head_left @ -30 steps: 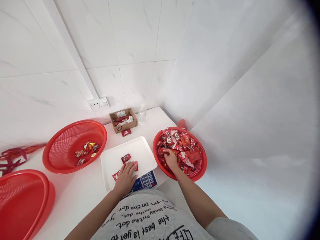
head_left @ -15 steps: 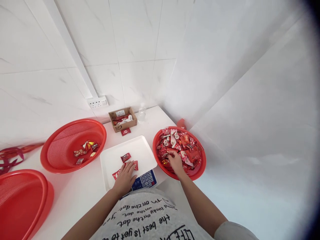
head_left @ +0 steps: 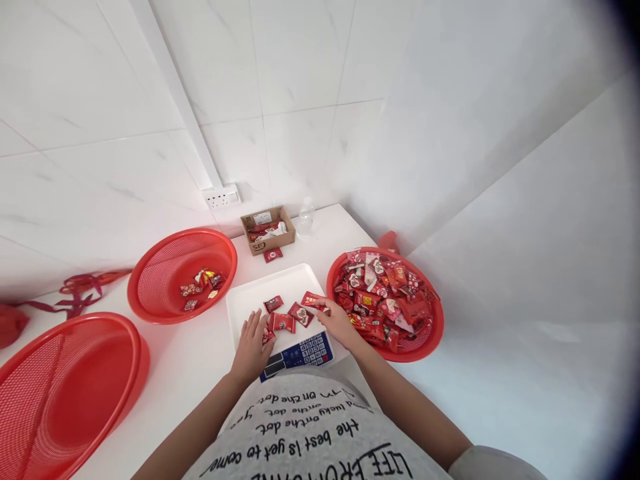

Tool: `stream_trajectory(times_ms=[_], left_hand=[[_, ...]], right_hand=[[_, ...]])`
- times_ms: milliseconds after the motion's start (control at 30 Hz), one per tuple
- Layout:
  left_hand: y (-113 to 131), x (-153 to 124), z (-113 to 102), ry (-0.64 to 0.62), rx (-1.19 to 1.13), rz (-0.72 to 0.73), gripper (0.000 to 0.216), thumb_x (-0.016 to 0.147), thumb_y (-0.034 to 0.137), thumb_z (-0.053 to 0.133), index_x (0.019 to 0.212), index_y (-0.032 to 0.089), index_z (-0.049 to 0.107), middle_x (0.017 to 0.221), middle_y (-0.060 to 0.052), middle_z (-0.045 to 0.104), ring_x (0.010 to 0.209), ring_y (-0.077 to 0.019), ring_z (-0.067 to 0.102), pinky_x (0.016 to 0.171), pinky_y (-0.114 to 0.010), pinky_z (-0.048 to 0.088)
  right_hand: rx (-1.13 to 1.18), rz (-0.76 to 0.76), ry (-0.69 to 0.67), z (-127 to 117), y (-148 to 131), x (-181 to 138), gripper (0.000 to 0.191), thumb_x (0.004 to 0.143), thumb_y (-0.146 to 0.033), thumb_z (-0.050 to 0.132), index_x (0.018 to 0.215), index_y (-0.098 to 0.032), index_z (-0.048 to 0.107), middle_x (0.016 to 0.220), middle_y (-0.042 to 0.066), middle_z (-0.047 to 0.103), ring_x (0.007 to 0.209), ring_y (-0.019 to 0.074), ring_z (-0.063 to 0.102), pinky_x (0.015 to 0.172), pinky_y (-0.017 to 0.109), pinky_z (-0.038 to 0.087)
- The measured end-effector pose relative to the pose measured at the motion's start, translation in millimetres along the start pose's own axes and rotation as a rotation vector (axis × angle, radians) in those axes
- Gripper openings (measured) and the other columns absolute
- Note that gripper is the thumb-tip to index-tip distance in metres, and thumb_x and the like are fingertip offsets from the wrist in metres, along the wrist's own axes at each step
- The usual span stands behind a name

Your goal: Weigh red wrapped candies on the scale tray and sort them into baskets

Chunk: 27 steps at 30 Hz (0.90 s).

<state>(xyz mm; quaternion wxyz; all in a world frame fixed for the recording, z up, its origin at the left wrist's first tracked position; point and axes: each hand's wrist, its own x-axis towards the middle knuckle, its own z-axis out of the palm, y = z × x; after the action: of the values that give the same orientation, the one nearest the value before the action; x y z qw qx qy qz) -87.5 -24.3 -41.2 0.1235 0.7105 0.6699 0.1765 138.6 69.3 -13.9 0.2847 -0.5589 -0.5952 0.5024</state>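
Note:
My right hand (head_left: 339, 325) pinches a red wrapped snack packet (head_left: 311, 299) over the right edge of the white scale tray (head_left: 250, 291). My left hand (head_left: 251, 348) lies open at the tray's left side, its fingers apart, partly covering another red packet (head_left: 268, 335). Between the hands are a red packet (head_left: 283, 323) and a packet with a pale label (head_left: 301, 315). A darker red packet (head_left: 273, 304) lies behind them. The scale's blue keypad (head_left: 313, 348) shows below the tray. To the right stands a red basket (head_left: 440, 320) heaped with similar packets.
A red basket (head_left: 145, 260) at left holds several packets; another red basket (head_left: 135, 340) is nearer. Behind the tray are an open cardboard box (head_left: 273, 248), a loose red packet (head_left: 273, 255) and a clear bottle (head_left: 305, 219). Red ribbon (head_left: 80, 293) lies far left.
My right hand has moved left from the full basket to the tray with a packet. My left hand has shifted off the packets toward the tray's left side. More packets show on the tray.

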Motion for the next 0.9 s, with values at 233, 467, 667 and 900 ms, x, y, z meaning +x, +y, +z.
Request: stream_trajectory(times_ms=[233,467,667,900], left_hand=[[-14.1,-14.2,3.5,-0.009,0.001,-0.045,0.047,0.086,0.03,0.038,0.13,0.016,0.035,0.14,-0.015,0.035,0.133,-0.0272,0.023,0.105,-0.051,0.026],[-2.5,-10.4,0.8,-0.002,-0.049,-0.05,0.054,0.086,0.036,0.04,0.135,0.018,0.026,0.145,-0.015,0.024,0.134,-0.0266,0.018,0.105,-0.05,0.025],[16.6,-4.9,16.6,-0.034,-0.022,-0.088,0.068,0.084,0.042,0.044,0.141,0.022,0.012,0.149,-0.017,0.01,0.135,-0.032,0.01,0.103,-0.058,0.02],[2.2,33.4,15.5,-0.103,0.053,0.095,0.071,0.084,0.052,0.037,0.142,0.02,0.01,0.149,-0.014,0.009,0.136,-0.0278,0.004,0.106,-0.052,0.014]], right_hand=[[0.062,-0.119,-0.236,8.7,-18.3,-10.6,0.037,0.073,-0.029,0.053,0.109,-0.022,0.059,0.107,0.004,0.061,0.069,0.0107,0.055,0.07,0.027,0.046],[-0.166,-0.166,0.001,0.6,2.8,-5.9,0.036,0.076,-0.025,0.045,0.109,-0.019,0.058,0.117,0.009,0.054,0.086,0.0163,0.057,0.075,0.03,0.049],[-0.47,-0.217,0.258,-32.1,50.4,-13.6,0.034,0.082,-0.032,0.042,0.109,-0.018,0.057,0.115,0.011,0.056,0.111,0.0234,0.047,0.098,0.042,0.036],[-0.473,-0.159,0.296,-32.0,66.7,-16.1,0.038,0.085,-0.037,0.037,0.112,-0.017,0.055,0.117,0.011,0.055,0.113,0.0225,0.047,0.097,0.04,0.037]])
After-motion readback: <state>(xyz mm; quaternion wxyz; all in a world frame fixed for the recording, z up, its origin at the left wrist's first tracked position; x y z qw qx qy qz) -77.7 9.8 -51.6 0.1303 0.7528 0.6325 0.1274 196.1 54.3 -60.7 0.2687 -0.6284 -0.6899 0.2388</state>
